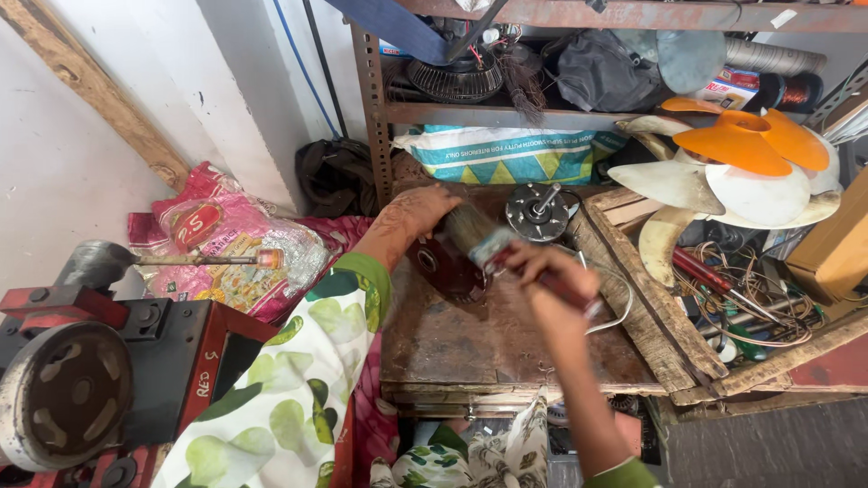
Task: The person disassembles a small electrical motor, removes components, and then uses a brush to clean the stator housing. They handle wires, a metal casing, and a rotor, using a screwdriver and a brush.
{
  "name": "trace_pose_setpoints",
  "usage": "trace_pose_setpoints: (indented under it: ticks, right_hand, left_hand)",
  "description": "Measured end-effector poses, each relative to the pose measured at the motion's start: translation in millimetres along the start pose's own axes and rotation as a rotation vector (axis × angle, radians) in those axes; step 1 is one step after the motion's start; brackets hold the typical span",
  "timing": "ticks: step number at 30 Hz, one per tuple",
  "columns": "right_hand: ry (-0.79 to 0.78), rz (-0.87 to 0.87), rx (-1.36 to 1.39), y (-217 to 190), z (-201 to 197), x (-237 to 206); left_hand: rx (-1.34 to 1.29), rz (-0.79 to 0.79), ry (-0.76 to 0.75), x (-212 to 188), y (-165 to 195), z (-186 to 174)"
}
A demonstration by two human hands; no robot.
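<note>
Motor housing (449, 262): dark maroon, round, on the worn table (470, 348).
Left hand (418, 210): grip closed over the housing.
Right hand (542, 269): grips brush (484, 237), bristles on housing.
Behind housing: motor rotor (537, 212).

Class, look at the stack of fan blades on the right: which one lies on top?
The orange fan blade lies on top. The cream-white fan blades sit beneath it, their paddles spreading out below.

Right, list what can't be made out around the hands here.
- Head view: left hand covers the far side of the dark red motor housing.
- Right hand is motion-blurred; its grip on the paintbrush is unclear.
- Wooden work board: front edge hidden by sleeves.
</note>
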State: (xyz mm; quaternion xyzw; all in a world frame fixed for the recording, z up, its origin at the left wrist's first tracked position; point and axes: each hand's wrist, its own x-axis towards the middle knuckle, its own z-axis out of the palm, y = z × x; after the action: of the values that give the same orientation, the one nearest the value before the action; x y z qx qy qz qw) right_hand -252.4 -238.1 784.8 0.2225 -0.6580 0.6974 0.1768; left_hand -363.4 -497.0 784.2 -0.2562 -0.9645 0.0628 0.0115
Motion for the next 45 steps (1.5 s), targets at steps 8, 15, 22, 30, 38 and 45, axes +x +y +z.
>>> trace_pose_setpoints:
  ticks: [8, 15, 22, 30, 38, 45]
  right_hand:
    - [0.027, 0.058, 0.024, 15.8, 2.4, -68.8]
    - [0.015, -0.050, -0.032, 18.4, 15.1, -86.8]
    - [-0.040, -0.107, -0.171, 20.2, 5.5, -69.6]
    - [-0.307, -0.112, -0.065, 60.0, -13.5, -96.9]
    - [-0.112, 0.192, -0.204, 62.1, 17.4, -28.6]
    - [0.034, -0.111, -0.020, 9.1, 3.7, 14.2]
  left_hand:
    - [-0.690, -0.246, -0.359, -13.8, 2.6, -22.1]
    - [-0.879, -0.470, -0.292, -26.1, -11.6, -10.0]
    - [-0.738, -0.654, -0.163, -7.4, 4.1, 2.2]
    - [-0.819, -0.729, 0.006, -33.3, -25.1, 16.3]
    - [-0.630, -0.831, -0.128, -42.4, -4.1, -9.0]
    - [-0.678, -0.814, -0.088, -47.5, -5.8, -2.4]
